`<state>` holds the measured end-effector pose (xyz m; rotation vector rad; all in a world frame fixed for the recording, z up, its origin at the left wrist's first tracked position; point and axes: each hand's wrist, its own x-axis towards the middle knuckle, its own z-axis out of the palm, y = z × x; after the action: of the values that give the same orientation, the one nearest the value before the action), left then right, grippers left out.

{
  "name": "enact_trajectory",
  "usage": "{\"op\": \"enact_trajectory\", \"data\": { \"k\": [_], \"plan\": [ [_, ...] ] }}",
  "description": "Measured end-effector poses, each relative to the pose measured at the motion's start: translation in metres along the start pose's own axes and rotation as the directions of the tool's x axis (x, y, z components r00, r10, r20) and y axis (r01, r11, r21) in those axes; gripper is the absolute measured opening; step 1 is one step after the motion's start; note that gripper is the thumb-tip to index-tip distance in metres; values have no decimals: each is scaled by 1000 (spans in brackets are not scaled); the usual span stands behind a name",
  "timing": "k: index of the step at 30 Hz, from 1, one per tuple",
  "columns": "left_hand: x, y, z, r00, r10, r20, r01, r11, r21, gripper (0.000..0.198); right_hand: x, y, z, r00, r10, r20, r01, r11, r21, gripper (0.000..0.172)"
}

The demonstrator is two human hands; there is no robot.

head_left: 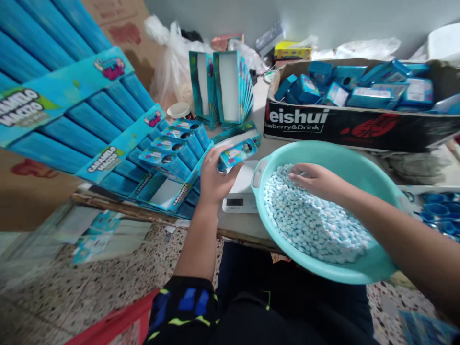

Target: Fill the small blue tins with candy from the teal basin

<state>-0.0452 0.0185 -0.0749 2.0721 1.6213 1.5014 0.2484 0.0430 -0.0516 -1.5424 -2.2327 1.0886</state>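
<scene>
My left hand (214,179) grips a small blue candy box (237,154), tilted, with a dark round hole near one end. The box is above a white digital scale (240,203), whose display is too blurred to read. My right hand (318,181) is at the heap of small pale blue and white candies (319,225) inside a turquoise basin (334,275). Its fingers are drawn together at the heap's far left side, and what they hold is hidden. Left of my left hand, several similar boxes stand in a blue display tray (158,189).
Tall stacks of blue display trays (108,108) lean at the left. More trays (230,86) stand behind the scale. A black carton (359,122) full of blue boxes is beyond the basin. Plastic bags (176,67) lie at the back, and blue round pieces (440,211) at the right.
</scene>
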Motion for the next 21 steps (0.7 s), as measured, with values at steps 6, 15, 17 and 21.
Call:
{"op": "enact_trajectory", "data": {
  "k": [6,15,17,21],
  "plan": [
    [17,48,-26,851,348,393,-477,824,304,48,1,2,-2,998,26,-49,-32,992,-123,18],
    [27,49,-22,788,448,422,-558,810,182,46,-5,-10,-13,999,22,-29,-27,985,-173,21],
    [29,47,-22,784,451,427,-531,843,84,43,-5,-10,-14,1000,12,-4,-13,984,-180,23],
    [25,32,-15,913,251,322,-257,966,-25,41,-8,-7,-14,994,-71,88,86,979,-186,26]
  ]
}}
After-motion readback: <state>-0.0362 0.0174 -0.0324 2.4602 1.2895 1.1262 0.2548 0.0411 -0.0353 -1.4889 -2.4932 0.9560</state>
